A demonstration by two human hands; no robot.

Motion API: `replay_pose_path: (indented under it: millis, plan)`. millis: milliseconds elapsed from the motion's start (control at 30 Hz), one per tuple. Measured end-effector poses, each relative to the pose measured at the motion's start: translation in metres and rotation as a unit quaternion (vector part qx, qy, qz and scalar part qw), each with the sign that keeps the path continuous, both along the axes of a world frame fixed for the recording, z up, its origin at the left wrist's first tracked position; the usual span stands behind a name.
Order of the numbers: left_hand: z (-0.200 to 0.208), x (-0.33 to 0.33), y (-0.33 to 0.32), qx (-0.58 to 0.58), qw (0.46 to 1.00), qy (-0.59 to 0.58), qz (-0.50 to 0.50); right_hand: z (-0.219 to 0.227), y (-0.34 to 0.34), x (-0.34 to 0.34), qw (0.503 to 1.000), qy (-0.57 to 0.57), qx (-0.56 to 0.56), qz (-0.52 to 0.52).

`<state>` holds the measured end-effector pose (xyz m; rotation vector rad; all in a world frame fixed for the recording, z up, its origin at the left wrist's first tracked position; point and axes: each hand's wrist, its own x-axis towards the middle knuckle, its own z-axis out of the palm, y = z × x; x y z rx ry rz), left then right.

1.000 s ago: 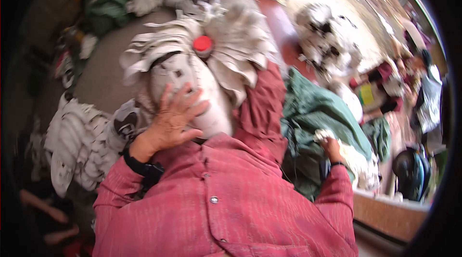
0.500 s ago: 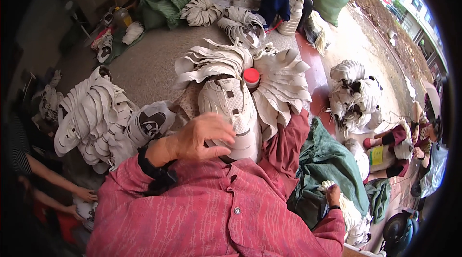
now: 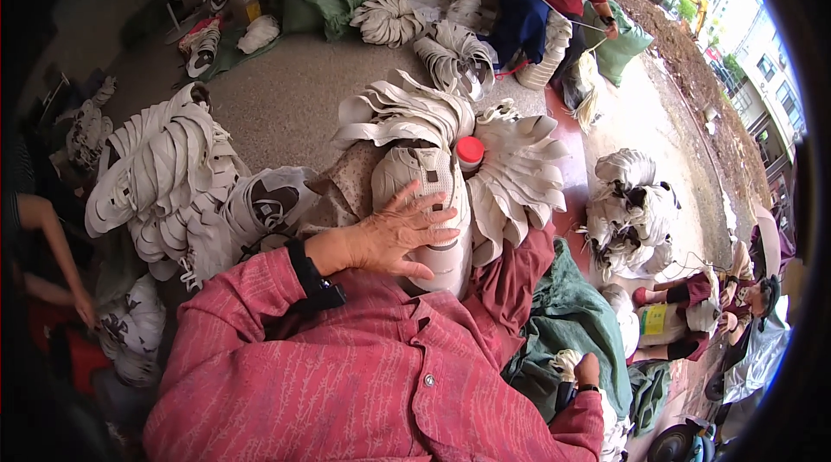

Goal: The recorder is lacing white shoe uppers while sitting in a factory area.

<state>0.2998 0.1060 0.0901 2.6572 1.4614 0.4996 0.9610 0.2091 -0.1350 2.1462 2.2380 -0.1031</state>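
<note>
1. The shoe upper [image 3: 424, 202] under the left hand [image 3: 394, 232] looks like matt off-white synthetic leather with a mesh-textured cloth panel
2. The fanned stacks of shoe pieces [image 3: 519, 180] are the same pale, smooth, matt sheet material
3. The red cap [image 3: 468, 151] is smooth plastic with a slight sheen
4. The shirt sleeve [image 3: 251, 306] is soft woven red cloth with a slubby, rough look
5. The wrist strap [image 3: 313, 276] is matt black
6. The floor [image 3: 277, 103] is rough, speckled concrete
7. The green sack [image 3: 571, 323] beside the right hand [image 3: 589, 371] is dull woven cloth
</note>
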Motion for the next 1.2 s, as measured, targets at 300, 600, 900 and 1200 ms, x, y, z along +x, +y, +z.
replay_pose_path:
  millis: [300,600,900,1200]
  plan:
    - [0.026,-0.001,0.006,-0.096,0.986,-0.136,-0.009,0.193,0.013,-0.214,0.880,0.444,-0.169,0.018]
    - [0.120,0.056,-0.024,-0.433,0.720,-0.525,-0.136,0.407,-0.050,-0.416,0.771,0.452,-0.093,0.439]
    - [0.106,-0.111,-0.175,-0.214,0.539,-0.815,0.001,0.325,0.040,-0.376,0.772,0.521,-0.176,0.318]
    - [0.067,-0.211,-0.239,0.000,0.399,-0.912,-0.097,0.269,0.021,-0.356,0.386,0.855,-0.338,0.079]
